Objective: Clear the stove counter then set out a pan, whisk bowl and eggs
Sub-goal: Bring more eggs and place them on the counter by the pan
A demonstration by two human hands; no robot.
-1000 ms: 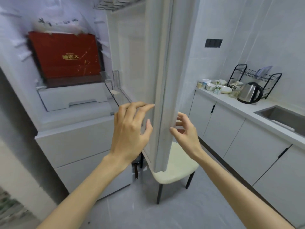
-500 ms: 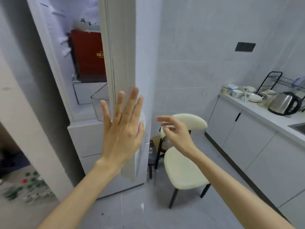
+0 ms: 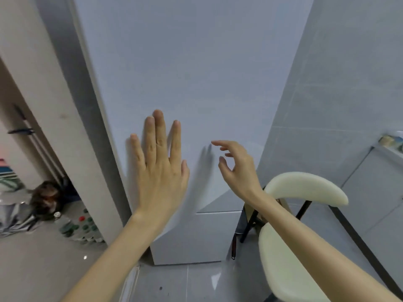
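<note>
The white fridge door (image 3: 196,73) fills the middle of the view and stands closed. My left hand (image 3: 160,164) lies flat against it, fingers straight and spread, palm pressing on the door. My right hand (image 3: 236,164) hovers just off the door to the right, fingers loosely curled and holding nothing. No pan, bowl or eggs are in sight.
A cream chair (image 3: 290,225) with black legs stands close at the right, beside the fridge. The counter's end (image 3: 390,147) with small dishes shows at the far right, white cabinets (image 3: 375,192) below it. At left, a doorway opens to a floor with scattered small objects (image 3: 80,227).
The fridge door has swung fully closed under my left palm, hiding the red box inside. My right hand has come off the door edge. The view has turned left.
</note>
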